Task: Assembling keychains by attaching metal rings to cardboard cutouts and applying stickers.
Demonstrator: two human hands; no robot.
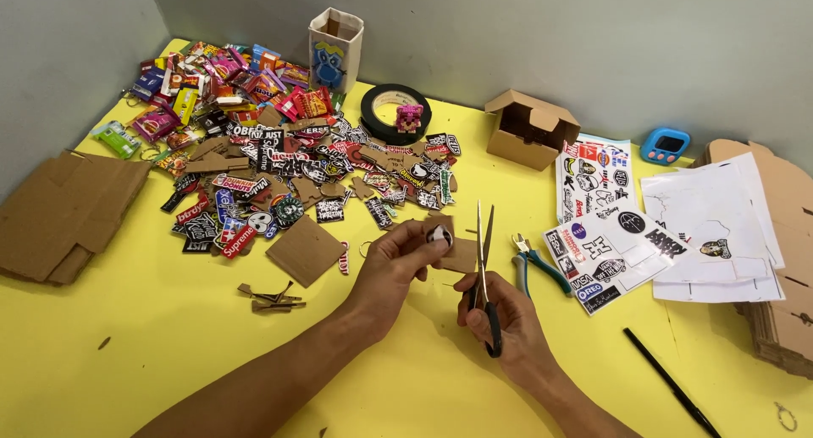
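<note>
- Yellow surface (169,319) carries all items; grey walls stand behind it.
- Left hand (391,264): grip closed on a small cardboard piece (440,235) with a round black-and-white sticker on its face, pinched between thumb and fingers and held just above the surface, near its middle.
- Right hand (506,319): grip closed through the black handles of the scissors (484,269); blades point away from the person, slightly parted, just right of the cardboard piece. Whether the blades touch the piece cannot be told.
- Blue-handled pliers (533,260) lie just right of the scissors.
- Sticker sheets (610,243) lie right of the pliers, overlapping white paper.
- Black pen (669,379) lies well apart, toward the near right.
- Cardboard scraps (271,298) lie left of the left hand; a flat cardboard square (305,250) lies just beyond them.
- Pile of stickered cut-outs and wrapped sweets (254,142) covers the far left.
- Roll of black tape (395,114) and a small open cardboard box (531,129) sit near the far wall.
</note>
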